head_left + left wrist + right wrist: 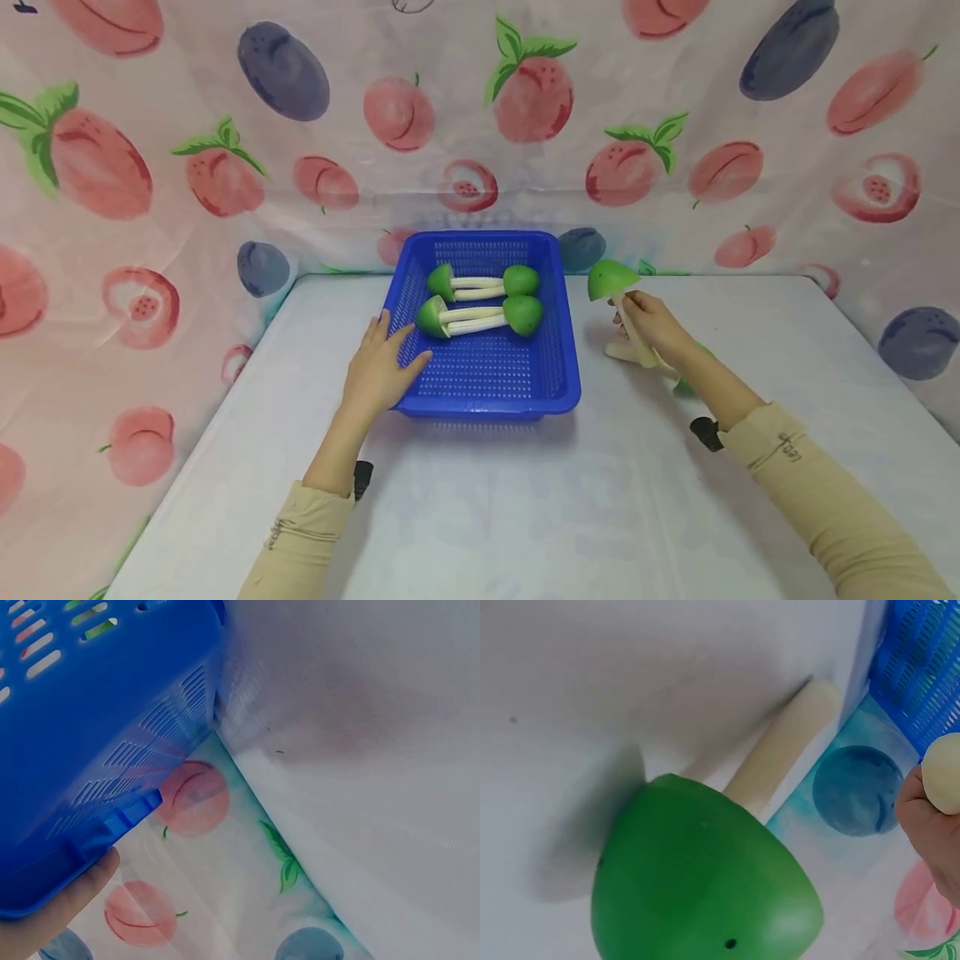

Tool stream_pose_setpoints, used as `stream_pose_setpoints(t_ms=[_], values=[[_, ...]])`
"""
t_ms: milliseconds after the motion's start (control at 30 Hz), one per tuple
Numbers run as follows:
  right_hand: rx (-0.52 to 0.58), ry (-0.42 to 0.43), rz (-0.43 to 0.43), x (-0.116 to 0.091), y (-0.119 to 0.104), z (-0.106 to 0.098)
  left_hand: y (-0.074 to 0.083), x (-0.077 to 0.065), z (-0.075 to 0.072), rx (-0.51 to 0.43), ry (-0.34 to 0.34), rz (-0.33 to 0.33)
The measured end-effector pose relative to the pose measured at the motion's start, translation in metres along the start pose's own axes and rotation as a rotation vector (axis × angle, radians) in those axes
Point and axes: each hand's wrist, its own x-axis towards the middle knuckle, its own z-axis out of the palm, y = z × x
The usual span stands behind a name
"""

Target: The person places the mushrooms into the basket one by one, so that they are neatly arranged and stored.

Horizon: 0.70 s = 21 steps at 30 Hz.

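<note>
My left hand [375, 371] rests on the left rim of a blue plastic basket [480, 407], its fingers spread. In the left wrist view one finger [79, 892] lies along the basket's rim. Several toy mushrooms [522, 316] with green caps and white stems lie sideways inside, in two rows. Right of the basket, my right hand [658, 323] pinches another toy mushroom [612, 280] by its stem, cap up, above the table. Below that hand a further mushroom [705, 877] lies on the table, partly hidden by the forearm in the head view.
The white table [480, 517] reaches to a fruit-printed cloth [465, 108] hanging behind and at the sides. Black straps [707, 434] with small devices sit at both wrists, over beige sleeves.
</note>
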Motion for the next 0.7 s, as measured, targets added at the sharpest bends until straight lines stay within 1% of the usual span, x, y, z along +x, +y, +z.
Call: stream_pose_setpoints(t_ms=[233, 367, 500, 600, 700], values=[[0.016, 0.044, 0.026, 0.001, -0.005, -0.002, -0.001, -0.003, 0.001, 0.006, -0.004, 0.002], [0.089, 0.058, 0.065, 0.002, -0.011, -0.001, -0.002, -0.002, 0.0, 0.008, 0.005, -0.002], [0.168, 0.044, 0.094, 0.001, -0.017, 0.0, -0.003, -0.001, 0.0, 0.01, 0.011, 0.0], [0.201, 0.035, 0.089, 0.0, -0.019, 0.001, -0.003, -0.001, 0.001, 0.011, 0.006, 0.004], [0.205, 0.026, 0.063, 0.001, -0.021, 0.001, -0.002, 0.0, 0.002, 0.01, 0.002, 0.004]])
